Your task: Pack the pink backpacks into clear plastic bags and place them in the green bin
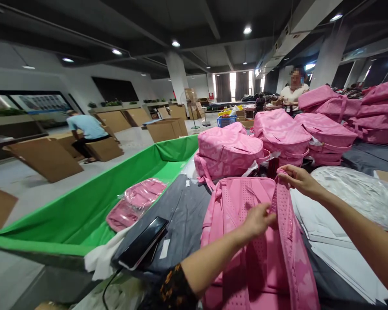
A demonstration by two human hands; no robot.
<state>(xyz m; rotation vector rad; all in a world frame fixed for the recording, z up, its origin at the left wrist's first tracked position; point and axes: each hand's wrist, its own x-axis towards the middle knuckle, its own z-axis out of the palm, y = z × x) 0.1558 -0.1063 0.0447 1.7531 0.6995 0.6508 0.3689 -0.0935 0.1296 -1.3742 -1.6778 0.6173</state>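
A pink backpack lies in front of me on the dark cloth, its straps and back panel facing up. Near the top of the pack, my right hand pinches the upper end of the perforated shoulder strap. Lower down, my left hand has its fingers closed on the inner edge of that same strap. Between the two hands the strap is raised and turned partly on its side. The fingertips of my left hand are partly hidden by the strap.
More pink backpacks are heaped behind. Left of the table, a green-lined bin holds plastic-wrapped pink bags. A black device lies at the left; white sheets and clear plastic bags are at right. Two other people are farther off.
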